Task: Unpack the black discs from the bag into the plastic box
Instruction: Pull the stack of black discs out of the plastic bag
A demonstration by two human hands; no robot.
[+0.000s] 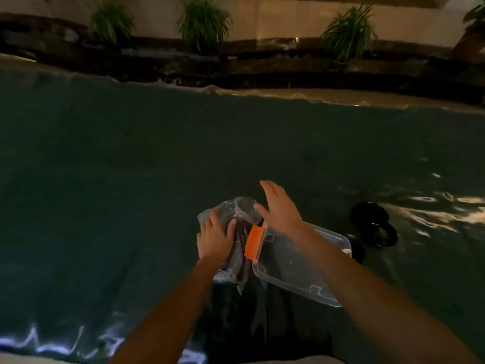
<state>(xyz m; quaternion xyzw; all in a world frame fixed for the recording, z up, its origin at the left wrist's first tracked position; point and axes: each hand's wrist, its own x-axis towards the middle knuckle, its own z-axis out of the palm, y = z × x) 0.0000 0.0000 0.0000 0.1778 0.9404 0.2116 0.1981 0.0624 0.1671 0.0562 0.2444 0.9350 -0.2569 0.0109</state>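
A clear plastic bag (236, 214) lies on the dark green sheet, with dark discs (241, 245) showing through it. My left hand (214, 239) grips the bag from above. My right hand (279, 206) hovers with fingers spread just right of the bag's top, above the clear plastic box (294, 269). The box has an orange latch (253, 241) on its near-left end and looks empty inside.
A pair of black sandals (375, 223) lies right of the box. The green sheet (131, 179) covers the floor all around. A dark stone ledge with potted plants (203, 22) runs along the far side.
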